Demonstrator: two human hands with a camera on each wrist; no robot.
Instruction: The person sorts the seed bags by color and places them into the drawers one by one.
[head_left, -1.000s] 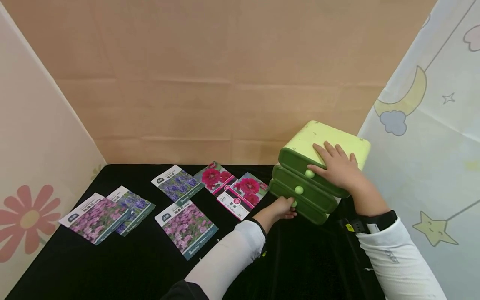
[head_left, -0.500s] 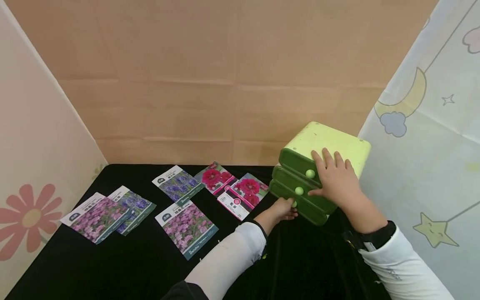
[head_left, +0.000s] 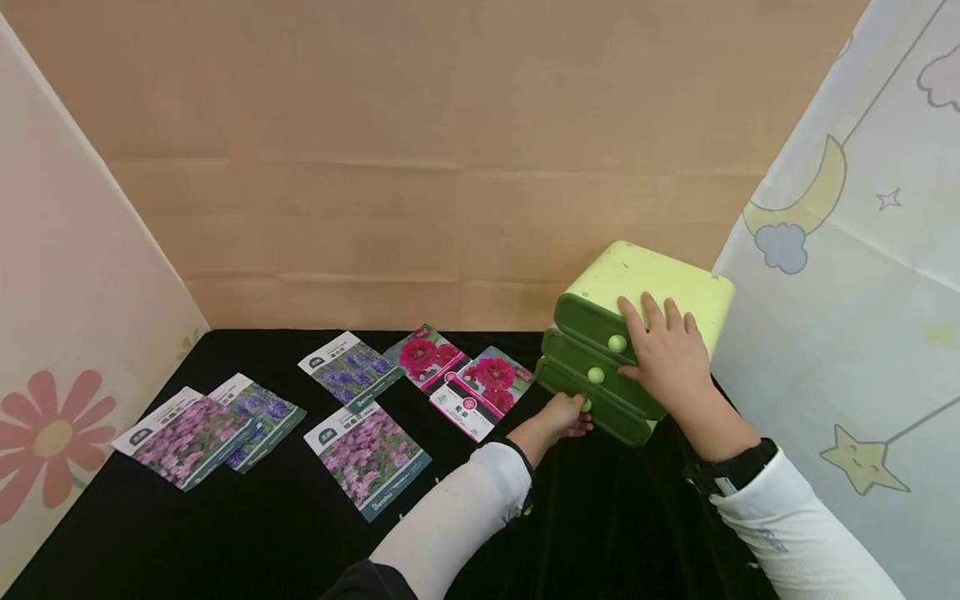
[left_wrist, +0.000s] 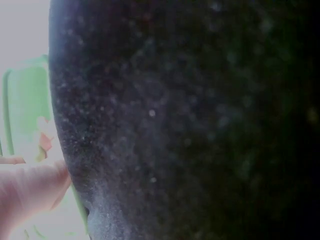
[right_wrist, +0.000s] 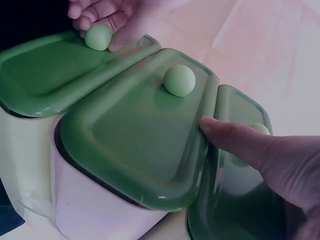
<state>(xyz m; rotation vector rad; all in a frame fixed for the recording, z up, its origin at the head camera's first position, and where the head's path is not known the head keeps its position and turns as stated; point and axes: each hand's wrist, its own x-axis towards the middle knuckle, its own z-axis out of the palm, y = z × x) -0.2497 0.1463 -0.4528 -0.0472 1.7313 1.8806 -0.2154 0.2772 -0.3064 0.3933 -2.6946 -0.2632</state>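
A small drawer cabinet with a light green top [head_left: 637, 262] stands tilted to the view at the right. Its dark green fronts each carry a round pale green knob. My left hand [head_left: 558, 419] pinches the bottom drawer's knob [right_wrist: 98, 37] between thumb and fingers. Spread over the cabinet's upper front edge is my right hand [head_left: 667, 358], fingers straight on the top. The right thumb [right_wrist: 232, 136] touches the upper edge of the middle drawer front [right_wrist: 130, 130], below the top drawer's knob [head_left: 617, 343]. Dark blur fills most of the left wrist view.
Left of the cabinet, flower-picture packets lie on the black cloth [head_left: 262, 542]: red ones [head_left: 483, 392], purple-blue ones [head_left: 351, 367] and pink ones [head_left: 367, 458], several overlapping. A tan backdrop [head_left: 337, 167] rises behind, with patterned panels at both sides.
My right hand has slid forward and down from the cabinet top, its thumb moving from beside the top knob to the middle drawer front. The left hand stays at the bottom knob.
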